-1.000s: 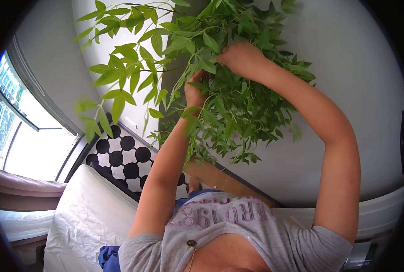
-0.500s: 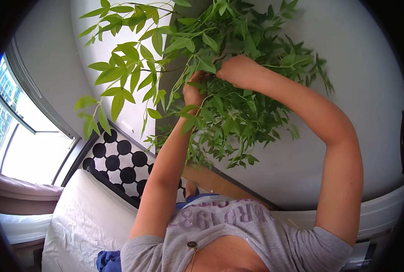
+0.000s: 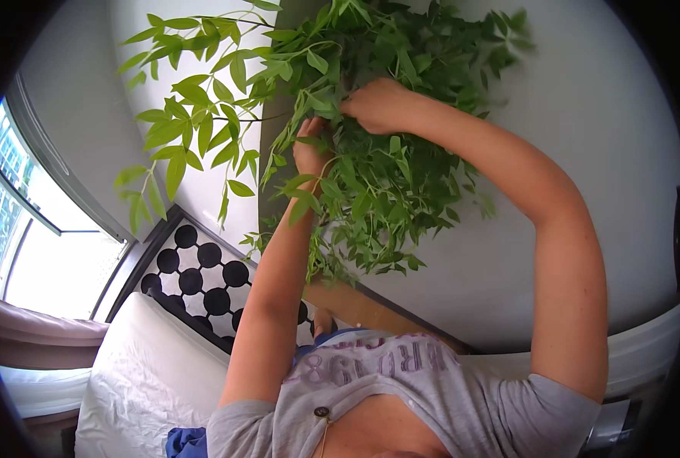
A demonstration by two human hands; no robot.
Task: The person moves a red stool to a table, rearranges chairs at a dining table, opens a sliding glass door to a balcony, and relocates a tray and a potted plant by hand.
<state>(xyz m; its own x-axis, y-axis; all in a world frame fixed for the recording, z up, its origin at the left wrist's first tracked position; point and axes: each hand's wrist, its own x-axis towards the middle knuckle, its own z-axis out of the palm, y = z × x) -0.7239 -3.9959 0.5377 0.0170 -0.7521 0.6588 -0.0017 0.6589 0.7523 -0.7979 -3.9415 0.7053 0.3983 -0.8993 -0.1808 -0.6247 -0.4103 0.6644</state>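
A bushy plant with many green leaves (image 3: 378,183) hangs in front of me, its thin stems trailing down around both arms. My right hand (image 3: 376,105) is raised into the middle of the foliage, fingers curled closed, with the fingertips against the leaves. Just below and to its left, my left hand (image 3: 311,145) reaches up among the stems, its fingers bent together and partly covered by leaves. What either hand grips is hidden in the greenery. Lighter green sprays (image 3: 179,130) spread out to the left of my left hand.
A pale wall (image 3: 576,114) stands behind the plant on the right. To the left is a bright window (image 3: 57,252) with a bunched curtain (image 3: 42,328). Lower left are a white-covered surface (image 3: 141,382) and a black-and-white patterned mat (image 3: 202,267); wooden flooring (image 3: 363,305) lies below the plant.
Both hands have shifted slightly left, the right one more, and remain close together. The foliage has swung left with them, its right-hand sprays most of all.
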